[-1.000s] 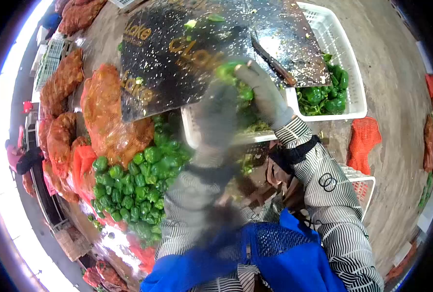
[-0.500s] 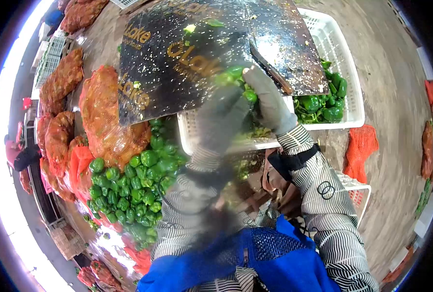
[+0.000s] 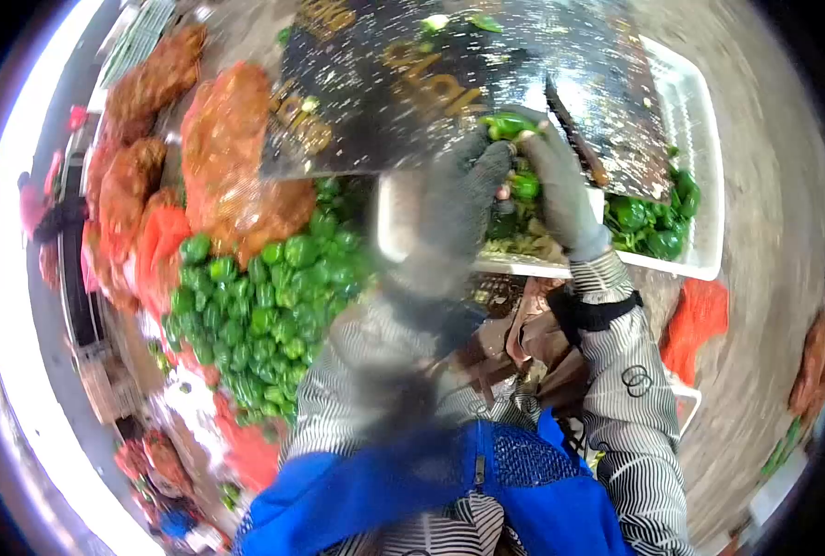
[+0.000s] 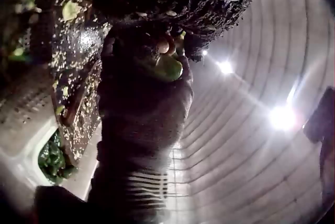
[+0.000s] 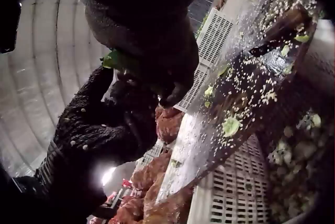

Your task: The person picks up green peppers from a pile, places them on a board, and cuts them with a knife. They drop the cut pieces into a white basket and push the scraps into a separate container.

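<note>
My two gloved hands meet over the near edge of a dark board (image 3: 357,111) in the head view. Between them is a piece of green pepper (image 3: 510,125), and its cut edge shows in the left wrist view. My left hand (image 3: 463,199), in a dark, seed-flecked glove, holds it from the left. With bare fingertips showing, my right hand (image 3: 560,181) pinches it from the other side. A wooden-handled knife (image 3: 576,139) lies on the board, just beyond the right hand. Another green pepper (image 3: 526,185) shows in the gap between the hands.
White seeds and pepper scraps cover the board. Under its right side stands a white crate (image 3: 704,185) with green peppers. A white bin (image 3: 523,269) holds trimmings below the hands. A heap of green peppers (image 3: 264,315) and filled red mesh sacks (image 3: 232,167) lie to the left.
The head view has swung, so the board, crates and hands sit further right. Both hands stay together at the board's near edge with the pepper. The knife keeps its place on the board.
</note>
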`<state>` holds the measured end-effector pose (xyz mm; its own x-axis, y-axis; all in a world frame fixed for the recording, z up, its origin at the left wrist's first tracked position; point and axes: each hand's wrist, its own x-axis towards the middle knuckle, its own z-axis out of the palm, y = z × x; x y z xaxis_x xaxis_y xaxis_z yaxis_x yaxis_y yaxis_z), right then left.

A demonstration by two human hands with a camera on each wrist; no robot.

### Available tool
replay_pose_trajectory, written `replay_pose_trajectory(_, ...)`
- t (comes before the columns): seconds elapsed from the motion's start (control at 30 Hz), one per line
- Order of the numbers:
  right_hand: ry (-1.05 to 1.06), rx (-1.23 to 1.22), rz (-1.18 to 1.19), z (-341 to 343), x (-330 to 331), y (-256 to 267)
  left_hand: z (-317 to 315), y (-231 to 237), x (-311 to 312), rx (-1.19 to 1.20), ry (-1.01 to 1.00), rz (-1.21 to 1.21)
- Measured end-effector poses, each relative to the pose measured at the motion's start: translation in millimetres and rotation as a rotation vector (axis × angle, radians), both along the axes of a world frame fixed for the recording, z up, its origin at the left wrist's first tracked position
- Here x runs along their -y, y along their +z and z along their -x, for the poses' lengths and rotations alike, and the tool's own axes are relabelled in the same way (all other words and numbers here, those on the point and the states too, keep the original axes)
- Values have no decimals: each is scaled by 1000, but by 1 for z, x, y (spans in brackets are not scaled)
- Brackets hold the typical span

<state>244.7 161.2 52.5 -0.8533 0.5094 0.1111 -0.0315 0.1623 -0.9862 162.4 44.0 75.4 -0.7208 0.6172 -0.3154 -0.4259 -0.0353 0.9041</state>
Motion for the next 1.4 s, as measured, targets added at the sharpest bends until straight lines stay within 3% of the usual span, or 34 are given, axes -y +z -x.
replay_pose_trajectory(0.03,-49,92,-95,3,-4,-16,5,-1,5,179,-29,-20)
replay_pose_trajectory(0.1,116,252,-869,4,-14,-16,8,11,11,216,-8,48)
replay_pose_trajectory(0.13,85,249,-525,5,-8,-3,8,19,14,271,28,54)
replay_pose_trajectory(0.17,35,231,-563,-4,-10,-6,8,20,12,376,88,-28)
replay_pose_trajectory(0.2,-15,214,-601,-12,-13,-9,17,-3,6,217,-74,-96)
replay_pose_trajectory(0.23,-39,190,-878,-24,-36,-20,22,-26,-1,61,-234,-162)
replay_pose_trajectory(0.27,-102,158,-1157,-35,-58,-31,15,-42,-18,-434,-266,-139)
replay_pose_trajectory(0.33,-348,127,-748,-42,-68,-8,4,-38,-30,-986,-541,170)
replay_pose_trajectory(0.37,-528,84,-182,-45,-59,11,-4,-20,-30,-1009,-780,440)
replay_pose_trajectory(0.4,-669,248,-274,-49,-65,30,-11,-25,-23,-984,-756,448)
replay_pose_trajectory(0.43,-808,407,-372,-59,-73,38,-19,-33,-10,-1161,-583,508)
replay_pose_trajectory(0.5,-659,537,-349,-115,-162,-19,-26,-48,9,-1506,-228,635)
replay_pose_trajectory(0.6,-477,568,-176,-219,-333,-186,21,7,132,-1524,-9,612)
replay_pose_trajectory(0.63,-408,732,-566,-203,-302,-159,37,24,179,-1492,33,654)
replay_pose_trajectory(0.7,-560,683,-444,-136,-184,-80,55,33,269,-1391,124,820)
replay_pose_trajectory(0.77,-607,434,-415,-82,-83,-37,57,11,364,-1127,279,977)
replay_pose_trajectory(0.8,-593,416,-471,-62,-50,-27,46,-10,414,-1046,263,1249)
replay_pose_trajectory(0.83,-556,374,-401,-48,-23,-31,36,-53,482,-927,191,1336)
replay_pose_trajectory(0.87,-521,334,-329,-33,6,-35,16,-70,519,-577,139,1529)
replay_pose_trajectory(0.9,-419,248,-307,-29,31,-50,-14,-106,562,-581,158,1496)
replay_pose_trajectory(0.93,-360,265,-361,-23,52,-65,-44,-142,599,-260,137,1478)
replay_pose_trajectory(0.97,-304,284,-414,-16,86,-73,-85,-211,644,-23,421,1233)
replay_pose_trajectory(1.03,-63,315,-440,-13,134,-100,-135,-247,642,409,681,975)
replay_pose_trajectory(1.1,82,328,-206,-17,186,-118,-176,-272,618,683,1110,565)
replay_pose_trajectory(1.13,172,381,-223,-17,207,-111,-209,-331,638,592,1000,725)
replay_pose_trajectory(1.2,323,483,-302,-16,236,-104,-201,-337,610,716,1383,580)
replay_pose_trajectory(1.23,417,491,-489,-17,237,-105,-205,-352,615,732,1365,577)
replay_pose_trajectory(1.3,408,493,-448,-15,252,-99,-208,-390,646,787,1232,-159)
replay_pose_trajectory(1.4,408,587,-396,-6,256,-90,-174,-382,637,803,1190,115)
